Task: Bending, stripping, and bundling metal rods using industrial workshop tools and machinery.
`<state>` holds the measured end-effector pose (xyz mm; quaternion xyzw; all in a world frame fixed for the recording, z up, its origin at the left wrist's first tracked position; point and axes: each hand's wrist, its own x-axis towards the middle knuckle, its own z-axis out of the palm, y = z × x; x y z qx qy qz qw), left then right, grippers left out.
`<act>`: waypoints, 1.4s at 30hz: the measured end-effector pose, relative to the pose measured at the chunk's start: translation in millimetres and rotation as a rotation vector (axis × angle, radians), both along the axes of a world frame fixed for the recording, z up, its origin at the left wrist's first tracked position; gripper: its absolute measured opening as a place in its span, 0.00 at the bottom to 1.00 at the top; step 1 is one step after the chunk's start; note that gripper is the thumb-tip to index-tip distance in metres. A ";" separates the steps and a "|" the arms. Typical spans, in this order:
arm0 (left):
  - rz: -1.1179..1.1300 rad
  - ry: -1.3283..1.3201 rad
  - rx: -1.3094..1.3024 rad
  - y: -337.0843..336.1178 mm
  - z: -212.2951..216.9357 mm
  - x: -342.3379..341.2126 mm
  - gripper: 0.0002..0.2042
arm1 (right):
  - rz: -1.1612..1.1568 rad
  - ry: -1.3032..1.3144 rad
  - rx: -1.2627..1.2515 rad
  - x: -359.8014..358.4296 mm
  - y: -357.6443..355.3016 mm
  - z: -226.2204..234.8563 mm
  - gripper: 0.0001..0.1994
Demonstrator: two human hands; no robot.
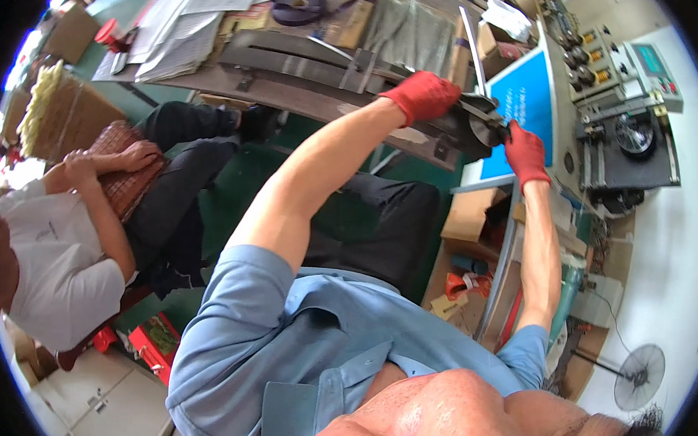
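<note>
Both my hands wear red gloves and meet at the right end of the workbench. My left hand [423, 97] is closed at one side of a dark metal tool with a round, disc-like part [482, 129]. On its other side my right hand [526, 155] is closed around the tool's dark end. The tool's exact kind is too small and partly covered to make out. Left of my left hand, long dark metal bars [293, 61] lie along the bench [335, 108]. A blue panel [516, 91] stands just behind my right hand.
A seated person [73, 232] in a white shirt is at the left. Papers [174, 38] and a dark tape roll [299, 7] lie on the bench. At the right stand a machine [625, 140] and a fan [640, 376]; an open carton [469, 216] sits below my right arm.
</note>
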<state>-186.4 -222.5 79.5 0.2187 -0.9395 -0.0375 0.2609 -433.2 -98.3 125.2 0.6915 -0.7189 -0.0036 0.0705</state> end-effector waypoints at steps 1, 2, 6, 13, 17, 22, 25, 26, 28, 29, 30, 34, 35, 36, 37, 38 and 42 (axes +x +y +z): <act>0.006 0.007 -0.025 -1.0 -3.3 -0.5 0.08 | -0.002 -0.001 0.007 1.1 -0.1 1.9 0.09; -0.004 -0.011 -0.037 -1.0 -5.5 -2.8 0.08 | -0.013 0.013 0.011 -0.2 2.1 2.3 0.09; -0.023 -0.069 -0.020 4.6 -1.8 -2.2 0.12 | -0.023 -0.002 -0.001 4.6 11.7 4.7 0.09; 0.000 -0.083 0.020 2.5 -1.1 0.2 0.15 | -0.027 -0.015 -0.069 3.9 11.9 -4.3 0.10; -0.012 -0.070 0.057 2.6 3.9 -3.1 0.15 | -0.087 -0.316 -0.021 -9.9 10.4 -1.2 0.16; -0.022 -0.057 0.133 -0.1 4.0 0.4 0.13 | -0.077 -0.490 0.141 -13.0 1.7 18.7 0.25; -0.040 -0.034 0.119 1.1 6.3 2.1 0.13 | 0.027 -0.492 0.268 -11.1 -5.5 37.9 0.34; -0.030 -0.038 0.121 0.5 5.0 3.4 0.13 | 0.075 -0.456 0.298 -4.0 -7.0 47.2 0.45; -0.027 -0.059 0.107 1.4 5.8 1.6 0.11 | 0.189 -0.277 0.311 -7.6 -20.7 54.9 0.49; -0.045 -0.061 0.099 3.1 6.8 -0.5 0.11 | 0.309 -0.094 0.334 -11.3 -29.6 58.0 0.53; -0.024 -0.068 0.096 3.3 4.1 1.8 0.12 | 0.303 -0.103 0.325 -8.5 -40.1 56.7 0.53; -0.018 -0.079 0.076 0.7 3.5 -1.9 0.13 | 0.443 0.057 0.391 0.9 -71.8 56.6 0.62; -0.027 -0.086 0.079 0.4 3.2 -2.9 0.13 | 0.507 0.153 0.400 1.6 -76.6 57.1 0.64; -0.022 -0.070 0.069 -0.7 2.9 -2.7 0.13 | 0.514 0.205 0.395 1.6 -81.3 58.6 0.65; -0.017 -0.054 0.059 -1.2 2.4 -2.7 0.13 | 0.511 0.198 0.399 0.2 -80.8 58.5 0.65; -0.009 -0.056 0.086 -1.0 1.6 -3.0 0.14 | 0.522 0.228 0.362 -1.3 -79.0 58.5 0.65; 0.029 -0.072 0.084 1.9 3.5 -0.1 0.09 | 0.481 0.271 0.314 -15.4 -66.0 58.0 0.65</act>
